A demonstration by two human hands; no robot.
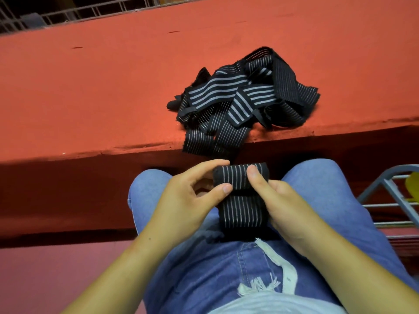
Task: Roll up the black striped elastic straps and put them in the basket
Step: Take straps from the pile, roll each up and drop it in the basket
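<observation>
While the person sits in blue denim jeans (pixel 317 200), the head camera looks down at one black elastic strap with thin white stripes (pixel 243 214) lying on the lap. Its long side runs from 6 o'clock up to 12 o'clock, and the stripes run the same way. The far end is rolled into a fat roll, and the roll lies sideways, from 9 o'clock to 3 o'clock.

The left hand (pixel 188 200) pinches the roll's left end between its thumb and curled fingers. The right hand (pixel 278 200) presses its thumb on top of the roll. Its other fingers are hidden under the strap.

At 12 o'clock from the hands, a pile of black striped straps (pixel 244 98) sits on a red flat ledge (pixel 113 87). Some ends hang over the near edge.

At 3 o'clock, a grey metal wire basket (pixel 390 189) shows at the picture's edge, with a yellow thing (pixel 413 184) in it.
</observation>
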